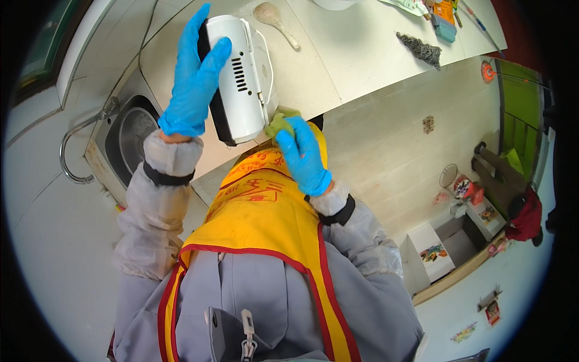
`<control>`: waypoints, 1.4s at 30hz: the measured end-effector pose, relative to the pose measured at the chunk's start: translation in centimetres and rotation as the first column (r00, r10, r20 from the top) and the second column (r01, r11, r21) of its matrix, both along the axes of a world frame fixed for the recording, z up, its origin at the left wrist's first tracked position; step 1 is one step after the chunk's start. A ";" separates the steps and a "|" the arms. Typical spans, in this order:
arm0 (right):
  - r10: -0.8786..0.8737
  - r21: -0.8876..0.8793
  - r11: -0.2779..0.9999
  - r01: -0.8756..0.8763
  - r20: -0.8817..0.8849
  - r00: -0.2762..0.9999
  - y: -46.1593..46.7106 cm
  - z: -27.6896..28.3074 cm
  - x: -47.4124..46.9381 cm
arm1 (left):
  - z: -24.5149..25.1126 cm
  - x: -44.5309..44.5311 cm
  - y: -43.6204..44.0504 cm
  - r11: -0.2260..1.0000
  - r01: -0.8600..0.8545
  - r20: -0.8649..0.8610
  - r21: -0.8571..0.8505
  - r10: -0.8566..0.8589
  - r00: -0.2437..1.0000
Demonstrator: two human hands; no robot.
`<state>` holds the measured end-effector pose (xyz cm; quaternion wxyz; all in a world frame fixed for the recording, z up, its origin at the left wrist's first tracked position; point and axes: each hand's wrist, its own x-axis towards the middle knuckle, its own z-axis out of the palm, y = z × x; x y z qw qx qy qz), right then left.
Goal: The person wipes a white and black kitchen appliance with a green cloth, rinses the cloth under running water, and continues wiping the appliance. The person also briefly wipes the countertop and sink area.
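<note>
A white electric appliance (pixel 242 79) with a black side panel, dark vent slots and a thin white handle is tilted over the countertop. My left hand (pixel 194 86), in a blue glove, grips it at the black side, with the thumb across the white casing. A green cloth (pixel 280 122) is bunched in the fingers of my right hand (pixel 305 156), also gloved in blue. The cloth touches the appliance's lower right edge. Part of the cloth is hidden behind my fingers.
A pale ladle-like spoon (pixel 271 18) and a grey mesh scrubber (pixel 420 49) lie on the white countertop (pixel 312 81). At left is a steel sink (pixel 135 135) with a curved faucet (pixel 68 145). Across the tiled floor (pixel 375 135), a person in red (pixel 524 212) stands near cabinets.
</note>
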<state>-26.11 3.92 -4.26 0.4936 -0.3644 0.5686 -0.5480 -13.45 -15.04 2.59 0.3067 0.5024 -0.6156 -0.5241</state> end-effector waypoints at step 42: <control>-0.022 -0.210 0.964 -0.166 -0.681 0.732 -11.5 1.2 -3.4 | -0.6 -1.6 -0.7 0.997 -0.077 -0.051 -0.018 0.076 0.996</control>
